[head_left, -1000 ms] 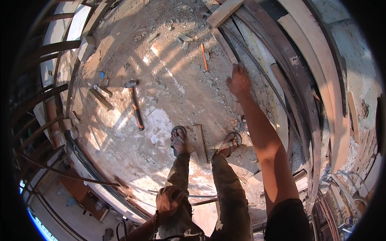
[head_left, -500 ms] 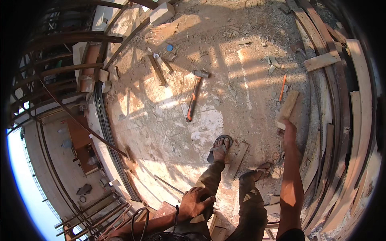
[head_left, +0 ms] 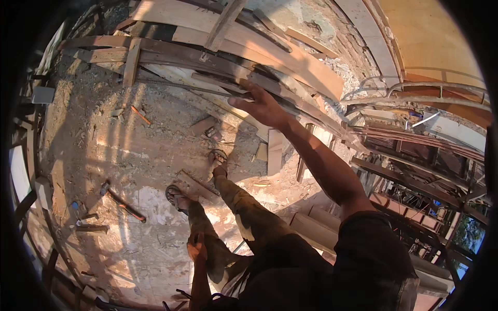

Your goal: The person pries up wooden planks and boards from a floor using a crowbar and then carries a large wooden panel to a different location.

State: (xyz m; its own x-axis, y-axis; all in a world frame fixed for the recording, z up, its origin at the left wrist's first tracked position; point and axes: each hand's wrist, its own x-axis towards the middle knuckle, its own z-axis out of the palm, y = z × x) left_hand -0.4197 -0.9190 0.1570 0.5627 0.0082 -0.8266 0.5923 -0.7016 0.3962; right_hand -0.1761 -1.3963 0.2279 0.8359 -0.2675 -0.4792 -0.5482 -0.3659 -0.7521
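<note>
My right hand [head_left: 260,108] stretches out over a pile of long planks [head_left: 259,49], thumb and fingers apart, with nothing seen in it. Whether its fingertips touch the dark board beneath them, I cannot tell. My left hand [head_left: 197,250] rests on my left leg near the knee, open, its fingers small and partly shaded. A short wood block [head_left: 202,126] lies on the ground near my right foot. Left of my feet is a sledgehammer [head_left: 124,205] with a black and orange handle. A thin orange stick [head_left: 140,115] lies farther off.
A short board [head_left: 197,186] lies between my sandalled feet. Another short board [head_left: 132,62] crosses the plank pile. Wood offcuts [head_left: 92,228] and rubble are scattered about. Metal railings [head_left: 441,96] and stacked timber stand at the right.
My view has swung to the right. My right hand, earlier at a short wood block, is now apart from it and spread over the planks. My left hand stays at my leg.
</note>
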